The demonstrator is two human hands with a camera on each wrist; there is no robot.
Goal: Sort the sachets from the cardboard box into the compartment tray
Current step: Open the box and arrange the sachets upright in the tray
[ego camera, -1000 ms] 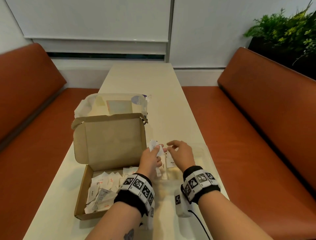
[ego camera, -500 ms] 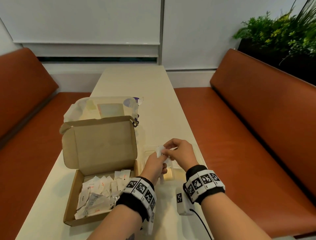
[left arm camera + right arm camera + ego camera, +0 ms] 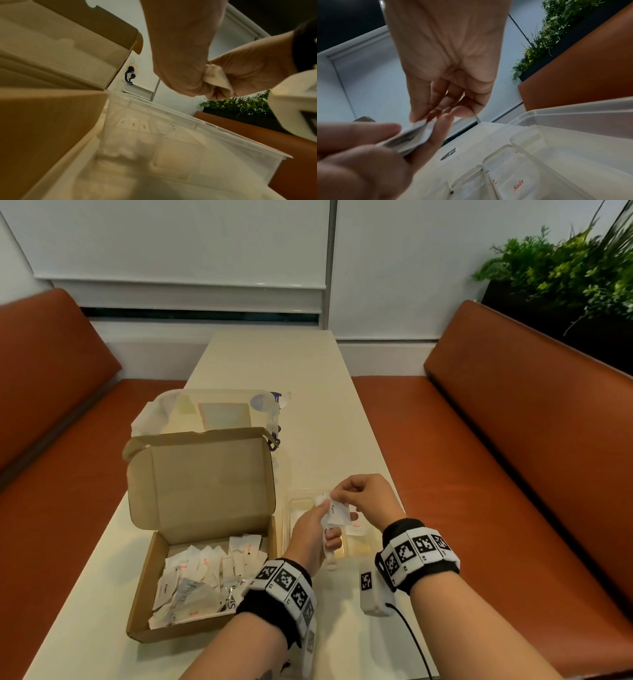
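Observation:
An open cardboard box (image 3: 144, 587) holds several white sachets (image 3: 205, 577). Right of it lies the clear compartment tray (image 3: 359, 546), with both hands above it. My left hand (image 3: 323, 508) grips a small stack of sachets (image 3: 337, 513). My right hand (image 3: 337, 496) pinches the top edge of one sachet in that stack. In the right wrist view, the thumb and fingers of my right hand (image 3: 423, 120) close on the stack (image 3: 412, 139) over the tray (image 3: 573, 117). A sachet marked "Salt" (image 3: 518, 185) lies in one compartment. In the left wrist view a sachet (image 3: 217, 77) shows between the two hands.
A clear plastic lid or bag (image 3: 212, 412) lies behind the box's raised flap (image 3: 202, 477). Orange benches (image 3: 513, 440) run along both sides of the narrow table. A planter (image 3: 565, 268) stands at the far right. A white device with a cable (image 3: 375, 590) hangs under my right wrist.
My right hand has come in from beside the left hand and taken hold of a sachet in the stack. The head view has shifted slightly; the box and tray stay put.

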